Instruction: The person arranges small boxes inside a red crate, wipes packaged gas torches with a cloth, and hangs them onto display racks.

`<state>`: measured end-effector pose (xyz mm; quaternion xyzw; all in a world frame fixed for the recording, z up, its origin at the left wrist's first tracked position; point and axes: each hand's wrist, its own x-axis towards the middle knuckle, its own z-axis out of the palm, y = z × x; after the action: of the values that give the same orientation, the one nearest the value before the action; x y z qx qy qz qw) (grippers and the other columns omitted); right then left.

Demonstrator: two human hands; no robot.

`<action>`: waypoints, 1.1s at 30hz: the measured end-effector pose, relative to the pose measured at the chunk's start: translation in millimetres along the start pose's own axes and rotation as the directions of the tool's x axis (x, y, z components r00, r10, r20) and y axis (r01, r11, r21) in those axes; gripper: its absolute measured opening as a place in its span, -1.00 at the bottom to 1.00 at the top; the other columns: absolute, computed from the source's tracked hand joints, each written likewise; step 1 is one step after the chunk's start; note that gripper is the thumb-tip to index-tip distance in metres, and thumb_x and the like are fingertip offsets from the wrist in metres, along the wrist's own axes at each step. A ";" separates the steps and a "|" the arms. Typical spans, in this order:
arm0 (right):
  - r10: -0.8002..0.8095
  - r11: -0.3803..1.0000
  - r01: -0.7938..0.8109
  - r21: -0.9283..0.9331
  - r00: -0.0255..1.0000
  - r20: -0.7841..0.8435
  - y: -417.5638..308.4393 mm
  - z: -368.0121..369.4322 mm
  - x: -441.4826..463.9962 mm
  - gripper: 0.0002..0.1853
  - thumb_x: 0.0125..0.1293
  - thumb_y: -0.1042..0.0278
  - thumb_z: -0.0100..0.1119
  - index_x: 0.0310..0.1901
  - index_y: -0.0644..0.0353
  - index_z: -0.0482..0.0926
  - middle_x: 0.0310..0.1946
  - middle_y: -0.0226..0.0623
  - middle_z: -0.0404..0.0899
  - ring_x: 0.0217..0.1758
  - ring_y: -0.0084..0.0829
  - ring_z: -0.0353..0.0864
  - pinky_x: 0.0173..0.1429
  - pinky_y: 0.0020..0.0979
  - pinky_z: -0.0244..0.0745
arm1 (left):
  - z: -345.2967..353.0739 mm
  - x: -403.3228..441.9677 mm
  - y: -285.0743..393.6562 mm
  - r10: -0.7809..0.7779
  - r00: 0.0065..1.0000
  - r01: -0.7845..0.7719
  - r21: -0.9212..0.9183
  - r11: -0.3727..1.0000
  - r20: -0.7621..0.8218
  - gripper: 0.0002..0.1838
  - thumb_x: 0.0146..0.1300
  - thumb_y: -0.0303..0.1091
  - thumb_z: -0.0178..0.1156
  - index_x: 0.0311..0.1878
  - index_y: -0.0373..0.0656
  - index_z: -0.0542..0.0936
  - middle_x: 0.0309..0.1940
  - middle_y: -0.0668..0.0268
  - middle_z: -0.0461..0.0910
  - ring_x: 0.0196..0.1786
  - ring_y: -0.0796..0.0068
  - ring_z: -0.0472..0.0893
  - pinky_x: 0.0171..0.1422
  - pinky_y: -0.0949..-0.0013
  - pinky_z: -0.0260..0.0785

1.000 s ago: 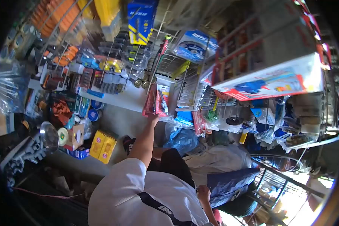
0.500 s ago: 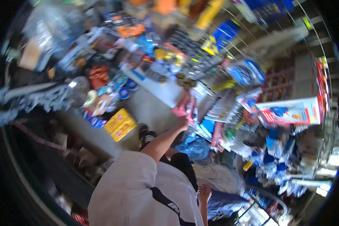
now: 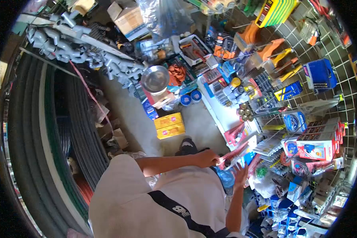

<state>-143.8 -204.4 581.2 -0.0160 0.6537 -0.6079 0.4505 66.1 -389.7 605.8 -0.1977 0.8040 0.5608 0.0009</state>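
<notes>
My left hand [image 3: 207, 158] is closed around the near end of a flat packet in red and clear plastic [image 3: 239, 152], just in front of my body. What is inside the packet I cannot make out. Close beside its lower edge is my right hand [image 3: 240, 174], fingers stretched out and apart; whether they touch the packet is unclear. Similar red packaging [image 3: 235, 134] lies on the white surface [image 3: 217, 112] beyond. A blue plastic bag [image 3: 226, 177] shows just below my hands.
Yellow boxes [image 3: 170, 125] sit on the floor ahead, near a metal bowl [image 3: 155, 79]. Packaged tools hang on a wire rack [image 3: 283, 37] to the right. Grey pipe fittings [image 3: 63, 37] are heaped at the upper left, above long dark pipes [image 3: 31, 131].
My left hand has drawn the red packet in toward my body. My right hand has risen from low by my side to beside the packet. The view has turned and sharpened.
</notes>
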 end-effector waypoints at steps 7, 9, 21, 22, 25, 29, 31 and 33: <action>-0.133 0.948 0.105 0.302 0.989 0.072 -33.8 54.6 -4.8 -0.57 0.47 -0.14 -0.05 0.08 0.01 0.53 -0.15 -0.49 0.61 -0.05 -0.52 0.59 0.07 -0.38 0.46 | -35.8 -38.8 26.2 0.084 0.995 -0.085 -0.002 0.996 -0.053 -0.81 0.28 -0.28 0.13 -0.28 -0.23 0.58 -0.40 -0.11 0.59 -0.23 -0.23 0.58 -0.12 -0.10 0.37; -0.203 0.945 0.192 0.265 0.979 0.015 -45.2 74.7 -24.4 -0.60 0.46 -0.11 0.00 0.06 0.03 0.52 -0.21 -0.52 0.57 -0.15 -0.55 0.55 -0.04 -0.41 0.45 | -41.4 -43.2 27.3 0.103 0.992 -0.105 -0.038 0.994 -0.068 -0.79 0.28 -0.27 0.14 -0.30 -0.23 0.57 -0.42 -0.11 0.58 -0.23 -0.22 0.58 -0.13 -0.11 0.37; -0.356 0.921 0.381 0.080 0.907 -0.227 -32.3 34.9 -78.5 -0.58 0.48 -0.08 0.00 -0.04 0.16 0.52 -0.33 -0.48 0.50 -0.33 -0.66 0.42 -0.28 -0.53 0.34 | -31.4 -18.7 46.0 0.195 0.967 -0.214 0.105 0.971 0.167 -0.80 0.24 -0.24 0.19 -0.23 -0.17 0.62 -0.42 -0.05 0.61 -0.28 -0.14 0.61 -0.17 -0.09 0.40; -0.356 0.912 0.400 0.088 0.881 -0.312 -39.4 43.3 -81.7 -0.59 0.48 -0.08 0.00 -0.06 0.16 0.52 -0.33 -0.49 0.49 -0.33 -0.66 0.41 -0.29 -0.53 0.32 | -28.7 -14.7 52.0 0.213 0.961 -0.236 0.124 0.964 0.179 -0.81 0.24 -0.24 0.19 -0.21 -0.15 0.63 -0.41 -0.04 0.62 -0.28 -0.13 0.61 -0.17 -0.08 0.40; -0.352 0.897 0.432 0.094 0.827 -0.439 -40.1 18.4 -81.9 -0.67 0.47 0.02 0.03 -0.09 0.15 0.52 -0.30 -0.49 0.47 -0.25 -0.63 0.43 -0.21 -0.48 0.34 | -1.7 1.1 55.1 0.282 0.947 -0.294 0.058 0.954 0.154 -0.78 0.26 -0.22 0.17 -0.10 -0.05 0.66 -0.38 -0.02 0.63 -0.29 -0.11 0.61 -0.21 -0.04 0.42; -0.469 0.864 0.499 -0.062 0.755 -0.458 -112.0 14.2 -102.7 -0.72 0.48 0.15 0.07 -0.34 0.15 0.50 -0.51 -0.55 0.46 -0.52 -0.76 0.31 -0.48 -0.58 0.20 | 14.4 30.9 108.4 0.241 0.921 -0.269 0.050 0.962 0.307 -0.75 0.33 -0.28 0.14 0.01 -0.08 0.64 -0.33 0.00 0.64 -0.27 -0.05 0.63 -0.18 0.07 0.45; -0.530 0.818 0.567 -0.099 0.675 -0.513 -129.3 -3.5 -95.7 -0.69 0.49 0.14 0.05 -0.40 0.10 0.46 -0.58 -0.65 0.34 -0.55 -0.80 0.19 -0.50 -0.62 0.04 | 23.4 48.5 129.3 0.225 0.914 -0.255 0.048 0.966 0.338 -0.76 0.35 -0.29 0.13 0.00 -0.13 0.64 -0.33 0.00 0.64 -0.24 -0.05 0.64 -0.15 0.11 0.46; -0.561 0.793 0.594 -0.135 0.626 -0.542 -148.6 -23.3 -96.6 -0.71 0.48 0.17 0.09 -0.40 0.11 0.46 -0.59 -0.64 0.35 -0.58 -0.80 0.20 -0.52 -0.62 0.04 | 23.5 61.4 169.0 0.272 0.896 -0.313 0.063 0.948 0.350 -0.73 0.34 -0.25 0.16 0.03 -0.14 0.61 -0.33 0.00 0.64 -0.26 -0.03 0.63 -0.16 0.08 0.45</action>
<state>-179.0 -170.0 753.1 -0.0342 0.6977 -0.7152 0.0217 -49.6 -338.5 735.7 0.0248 0.8441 0.5316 0.0658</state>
